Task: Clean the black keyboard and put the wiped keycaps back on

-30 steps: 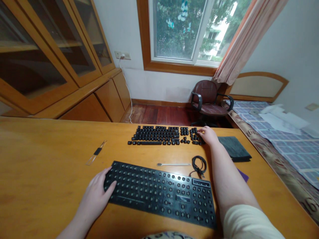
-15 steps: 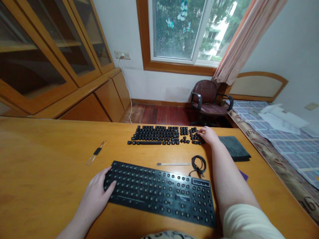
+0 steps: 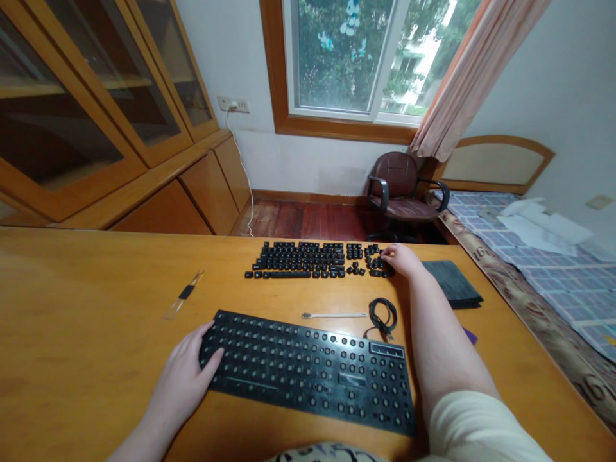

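A black keyboard base without its keycaps lies slanted on the desk in front of me. My left hand grips its left end, thumb on top and fingers at the far edge. Beyond it, loose black keycaps are laid out in keyboard order near the far edge of the desk. My right hand reaches to the right-hand group of these keycaps, thumb and forefinger pinched at one keycap, which the fingers largely hide. A coiled black cable runs from the base's far side.
A small white-handled brush lies between base and keycaps. A wire keycap puller rests at left on the desk. A folded dark cloth and a purple item sit by my right arm. Behind stands an office chair.
The view has shifted very slightly. Both hands keep nearly the same place, the left on the keyboard base and the right at the keycaps.
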